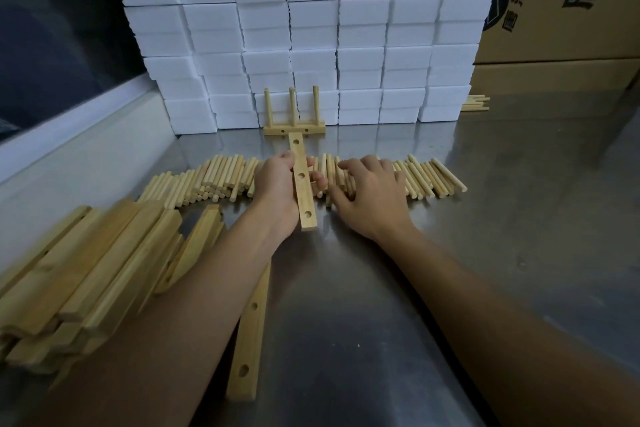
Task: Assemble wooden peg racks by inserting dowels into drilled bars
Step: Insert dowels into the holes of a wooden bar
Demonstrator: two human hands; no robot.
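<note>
**benchwatcher:** Left hand (277, 184) has a solid grip on a drilled bar (302, 180), fingers curled round it from underneath, thumb side on the left edge. The bar points away from the person, three holes facing up, and its near end hangs just above the steel table (485, 218). Right hand (372, 194) isn't gripping anything as far as I can see: fingers loosely spread, tips resting on the row of dowels (221, 177) just right of the bar.

**pegfan:** Where's the rest of the stock?

**benchwatcher:** The loose dowels lie in a long band across the table, running behind both hands, piled thicker on the left. A heap of bars (86, 270) sits at the near left, stacked untidily, a bit blurred. One more single bar (249, 340) lies flat under the left forearm, two holes showing. A finished rack (294, 121) stands at the far side, three pegs upright in its base, right against a wall of white boxes (311, 28). The held bar's far end reaches almost to it.

**pegfan:** Anything else around?

**benchwatcher:** Cardboard cartons (571, 10) with dark print at the far right, and a few more sticks (476, 103) lying beside the white boxes there.
</note>
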